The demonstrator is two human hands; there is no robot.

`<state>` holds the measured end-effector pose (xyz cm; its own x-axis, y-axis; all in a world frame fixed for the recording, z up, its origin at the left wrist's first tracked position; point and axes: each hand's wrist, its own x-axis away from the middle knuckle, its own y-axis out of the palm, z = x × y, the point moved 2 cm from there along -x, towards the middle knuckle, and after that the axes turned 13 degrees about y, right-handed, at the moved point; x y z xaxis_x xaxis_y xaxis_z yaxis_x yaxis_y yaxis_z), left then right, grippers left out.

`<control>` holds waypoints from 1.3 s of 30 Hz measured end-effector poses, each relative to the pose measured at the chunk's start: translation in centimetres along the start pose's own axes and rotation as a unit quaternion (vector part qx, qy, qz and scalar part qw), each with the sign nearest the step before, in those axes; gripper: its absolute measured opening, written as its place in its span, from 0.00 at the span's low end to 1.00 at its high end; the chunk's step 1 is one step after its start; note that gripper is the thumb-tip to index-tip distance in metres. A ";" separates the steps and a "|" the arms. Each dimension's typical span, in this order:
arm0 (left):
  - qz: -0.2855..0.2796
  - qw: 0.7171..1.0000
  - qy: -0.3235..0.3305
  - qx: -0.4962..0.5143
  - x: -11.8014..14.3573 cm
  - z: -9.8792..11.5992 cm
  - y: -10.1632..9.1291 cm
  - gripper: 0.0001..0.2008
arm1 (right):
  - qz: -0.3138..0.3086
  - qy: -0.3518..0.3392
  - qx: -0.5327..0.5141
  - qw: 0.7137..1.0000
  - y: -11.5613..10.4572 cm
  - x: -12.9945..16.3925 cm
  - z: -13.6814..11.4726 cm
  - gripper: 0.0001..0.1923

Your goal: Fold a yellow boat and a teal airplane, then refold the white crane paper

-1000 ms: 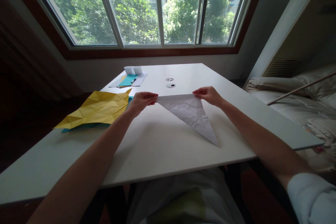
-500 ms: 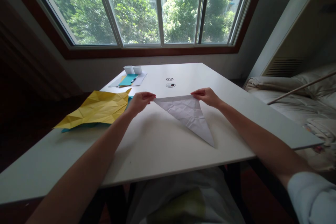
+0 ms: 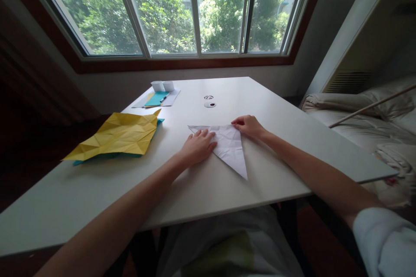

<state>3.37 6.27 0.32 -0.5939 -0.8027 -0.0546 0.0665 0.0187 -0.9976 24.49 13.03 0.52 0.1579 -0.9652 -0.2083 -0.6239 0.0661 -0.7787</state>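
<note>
Your left hand is down flat now, palm spread over the white paper triangle, no longer pinching its corner in the air. Your right hand keeps fingertips pressed on the far right corner. The paper has dropped onto the white table, lying beside the yellow creased sheet — pinned, ready for creasing, I'd say.
</note>
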 end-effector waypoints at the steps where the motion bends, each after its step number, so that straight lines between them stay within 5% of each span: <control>1: -0.010 1.000 -0.007 0.004 0.1 -0.1 0.2 0.26 | 0.002 -0.010 0.028 1.000 0.0 0.0 0.1 0.10; 7: -0.042 0.998 -0.039 0.030 0.0 -0.7 0.2 0.31 | 0.014 -0.128 0.132 0.983 0.4 0.7 -0.9 0.11; 14: -0.044 0.996 -0.061 0.041 -0.1 -2.2 0.0 0.40 | -0.133 -0.274 0.119 0.945 1.6 3.4 -4.6 0.12; 28: -0.079 0.988 -0.129 0.031 0.0 -5.6 -0.6 0.44 | -0.258 -0.199 0.093 0.941 1.2 5.1 -5.2 0.52; 39: -0.068 0.978 -0.192 0.037 0.9 -9.0 -0.9 0.47 | -0.290 -0.206 0.110 0.928 0.7 5.3 -4.5 0.57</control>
<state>-4.45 10.94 0.84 -0.2576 -0.9598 0.1117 0.0737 -0.1348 -0.9881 21.42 6.85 1.56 0.7257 -0.6791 0.1105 -0.1787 -0.3410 -0.9229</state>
